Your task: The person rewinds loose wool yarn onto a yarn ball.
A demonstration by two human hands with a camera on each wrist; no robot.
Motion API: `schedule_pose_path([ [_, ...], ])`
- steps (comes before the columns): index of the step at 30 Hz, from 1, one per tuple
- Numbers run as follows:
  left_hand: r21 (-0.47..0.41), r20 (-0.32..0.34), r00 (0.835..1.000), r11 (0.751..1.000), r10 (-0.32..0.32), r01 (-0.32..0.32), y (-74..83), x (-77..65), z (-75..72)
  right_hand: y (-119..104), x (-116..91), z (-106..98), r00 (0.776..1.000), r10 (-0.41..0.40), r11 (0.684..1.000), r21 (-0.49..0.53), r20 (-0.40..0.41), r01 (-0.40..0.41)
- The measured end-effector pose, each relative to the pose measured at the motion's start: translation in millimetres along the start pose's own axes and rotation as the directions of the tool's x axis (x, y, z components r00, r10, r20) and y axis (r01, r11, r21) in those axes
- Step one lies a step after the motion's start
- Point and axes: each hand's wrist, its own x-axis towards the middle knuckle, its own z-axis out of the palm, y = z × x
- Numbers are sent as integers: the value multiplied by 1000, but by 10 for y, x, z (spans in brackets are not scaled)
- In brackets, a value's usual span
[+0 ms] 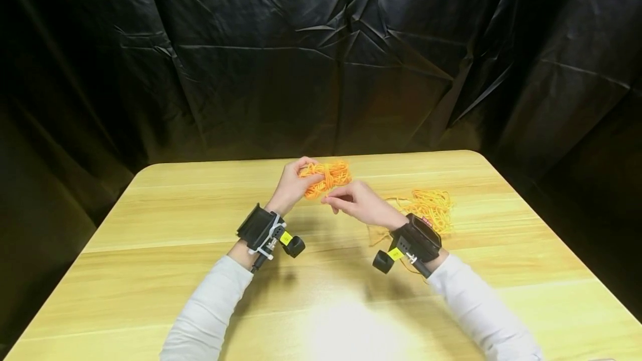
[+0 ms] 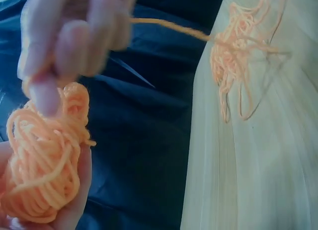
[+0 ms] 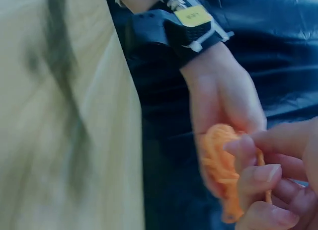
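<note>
In the head view, my left hand (image 1: pixel 291 187) grips a wound bundle of orange yarn (image 1: pixel 331 175) above the far part of the table. Several turns of yarn cross the bundle's middle like a band. My right hand (image 1: pixel 365 204) is just right of the bundle, thumb and fingertips pinching a strand of yarn (image 2: pixel 171 25). In the left wrist view this strand runs from the right hand toward a loose pile of yarn (image 2: pixel 231 56) on the table. The right wrist view shows the strand passing through the curled right fingers (image 3: pixel 263 174), beside the bundle.
The wooden table (image 1: pixel 165 283) has its far edge close beyond the hands, with a black curtain (image 1: pixel 251 82) behind it. The loose yarn pile lies under and beyond the right forearm. Each wrist carries a strapped camera, the left one (image 1: pixel 293 246) facing inward.
</note>
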Motion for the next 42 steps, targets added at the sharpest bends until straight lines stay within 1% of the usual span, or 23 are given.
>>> schedule_pose_path([
  [2,27,8,1000,1000,1,-2,1,-3,0,-49,12,-61,1000,-27,998,-53,5,27],
  [5,51,22,1000,999,9,-10,3,-6,1,-115,29,-157,999,-35,993,-116,-7,34],
  [7,58,32,999,998,14,-16,2,-6,2,-155,39,-220,1000,-21,990,-137,-21,18],
  [9,64,47,999,998,19,-22,1,-7,1,-179,56,-278,999,8,992,-124,-39,-13],
  [11,73,71,997,997,20,-25,0,-9,0,-197,74,-338,998,40,996,-82,-53,-44],
  [14,101,114,993,994,28,-40,-4,-17,-7,-195,113,-421,996,69,997,21,-61,-68],
  [16,120,148,988,991,33,-51,-7,-22,-10,-178,140,-472,994,80,992,98,-72,-73],
  [19,144,198,979,987,40,-69,-8,-30,-13,-128,181,-534,989,106,976,200,-104,-84],
  [21,151,232,972,985,43,-80,-6,-34,-16,-74,204,-560,982,129,964,251,-139,-91],
  [25,133,295,955,987,42,-84,13,-44,-29,77,233,-559,962,178,943,315,-207,-106],
  [27,96,317,947,992,46,-80,29,-48,-34,162,237,-526,954,207,929,349,-219,-122],
  [28,79,320,946,994,43,-72,35,-51,-38,204,238,-499,949,225,924,358,-221,-136],
  [30,48,311,950,997,38,-55,48,-57,-42,285,237,-429,943,262,906,390,-207,-166],
  [33,-15,271,962,1000,14,-11,64,-58,-40,371,214,-298,930,323,879,421,-179,-224],
  [34,-32,256,967,999,6,2,67,-56,-38,394,202,-251,928,329,873,430,-174,-229],
  [37,-84,228,974,996,6,14,61,-43,-37,429,160,-115,934,326,843,494,-149,-215],
  [42,-108,170,985,994,21,-2,44,-26,-57,422,140,51,958,261,822,548,-119,-156],
])
